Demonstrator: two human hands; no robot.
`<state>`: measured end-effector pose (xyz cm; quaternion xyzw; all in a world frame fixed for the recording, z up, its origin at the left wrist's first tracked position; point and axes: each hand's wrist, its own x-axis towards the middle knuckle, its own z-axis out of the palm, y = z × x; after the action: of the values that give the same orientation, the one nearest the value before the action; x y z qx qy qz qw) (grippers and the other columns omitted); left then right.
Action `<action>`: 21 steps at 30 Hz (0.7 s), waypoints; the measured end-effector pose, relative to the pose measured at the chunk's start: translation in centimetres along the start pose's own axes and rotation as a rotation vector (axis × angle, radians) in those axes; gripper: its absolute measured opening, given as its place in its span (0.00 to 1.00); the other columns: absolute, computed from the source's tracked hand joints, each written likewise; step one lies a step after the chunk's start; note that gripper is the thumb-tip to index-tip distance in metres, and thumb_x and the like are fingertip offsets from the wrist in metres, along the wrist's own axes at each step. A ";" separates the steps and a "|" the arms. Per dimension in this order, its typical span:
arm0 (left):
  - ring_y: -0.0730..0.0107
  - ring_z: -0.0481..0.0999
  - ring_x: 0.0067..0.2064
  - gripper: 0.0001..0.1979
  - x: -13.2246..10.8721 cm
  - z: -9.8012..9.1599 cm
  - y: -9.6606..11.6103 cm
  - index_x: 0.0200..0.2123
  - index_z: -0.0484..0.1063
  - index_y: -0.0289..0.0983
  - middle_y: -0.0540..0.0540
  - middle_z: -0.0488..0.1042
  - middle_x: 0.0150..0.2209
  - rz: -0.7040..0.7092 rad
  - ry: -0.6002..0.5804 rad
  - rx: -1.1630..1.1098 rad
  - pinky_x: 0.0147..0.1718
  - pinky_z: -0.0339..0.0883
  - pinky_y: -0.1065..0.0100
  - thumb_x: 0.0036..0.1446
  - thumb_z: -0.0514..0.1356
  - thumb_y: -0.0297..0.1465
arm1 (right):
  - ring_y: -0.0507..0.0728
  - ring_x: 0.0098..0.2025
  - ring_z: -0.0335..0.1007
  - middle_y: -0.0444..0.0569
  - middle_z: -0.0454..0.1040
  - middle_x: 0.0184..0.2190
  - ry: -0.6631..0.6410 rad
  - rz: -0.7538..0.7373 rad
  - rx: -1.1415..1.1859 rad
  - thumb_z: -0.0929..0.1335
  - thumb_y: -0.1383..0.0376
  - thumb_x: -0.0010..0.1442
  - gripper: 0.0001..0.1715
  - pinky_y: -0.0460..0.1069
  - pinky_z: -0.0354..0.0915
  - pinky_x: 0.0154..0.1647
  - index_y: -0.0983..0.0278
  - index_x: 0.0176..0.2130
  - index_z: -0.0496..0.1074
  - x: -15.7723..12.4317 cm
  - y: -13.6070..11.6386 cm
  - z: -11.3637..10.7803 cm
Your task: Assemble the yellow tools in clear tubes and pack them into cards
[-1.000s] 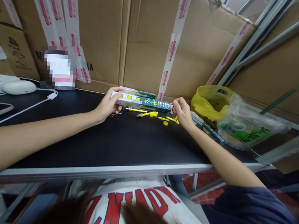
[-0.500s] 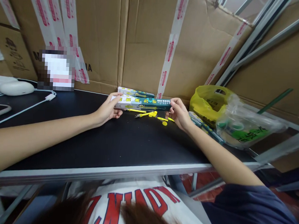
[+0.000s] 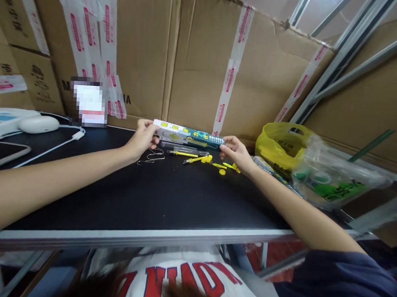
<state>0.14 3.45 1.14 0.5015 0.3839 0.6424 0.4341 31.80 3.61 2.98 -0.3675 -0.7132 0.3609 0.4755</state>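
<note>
A long slim carton, white at one end and teal at the other with yellow characters, is held between my two hands near the back of the table. My left hand pinches its left end, and my right hand grips its right end. Just in front of it lie clear tubes, yellow rods with metal ends and small yellow caps. Bent metal wires lie beside my left hand. The second carton seen behind earlier cannot be made out separately.
Right of my right hand, a yellow plastic bag and a clear bag stand on the black table, another printed carton beside them. On the left lie a phone, a white cable and white devices. Cardboard boxes wall the back.
Both hands have moved the carton back, away from me, and its right end now sits lower. Tubes and wires that were covered now show. The view has shifted slightly.
</note>
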 end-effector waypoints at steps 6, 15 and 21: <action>0.76 0.72 0.26 0.09 4.8 0.6 0.7 0.36 0.54 0.40 0.47 0.69 0.35 0.090 0.166 0.172 0.20 0.64 0.74 0.59 0.56 0.29 | 0.48 0.18 0.61 0.37 0.67 0.19 0.121 0.011 -0.114 0.72 0.60 0.55 0.19 0.45 0.62 0.20 0.61 0.41 0.62 6.4 -0.4 0.2; 0.60 0.72 0.47 0.07 8.6 0.5 -3.9 0.38 0.64 0.38 0.40 0.72 0.43 0.118 0.270 0.506 0.46 0.67 0.59 0.54 0.58 0.30 | 0.48 0.17 0.60 0.36 0.61 0.18 0.224 0.191 -0.280 0.69 0.65 0.60 0.11 0.43 0.56 0.15 0.62 0.38 0.60 11.6 4.0 2.9; 0.59 0.71 0.47 0.09 6.7 -1.0 -5.6 0.36 0.72 0.34 0.38 0.72 0.46 0.121 0.164 0.667 0.55 0.60 0.59 0.55 0.55 0.33 | 0.49 0.18 0.60 0.37 0.62 0.18 0.190 0.221 -0.374 0.68 0.68 0.60 0.11 0.43 0.54 0.16 0.61 0.36 0.58 10.0 6.0 2.4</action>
<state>-0.72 11.53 -2.14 0.5841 0.5759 0.5444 0.1754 27.80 14.67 1.25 -0.5571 -0.6752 0.2363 0.4218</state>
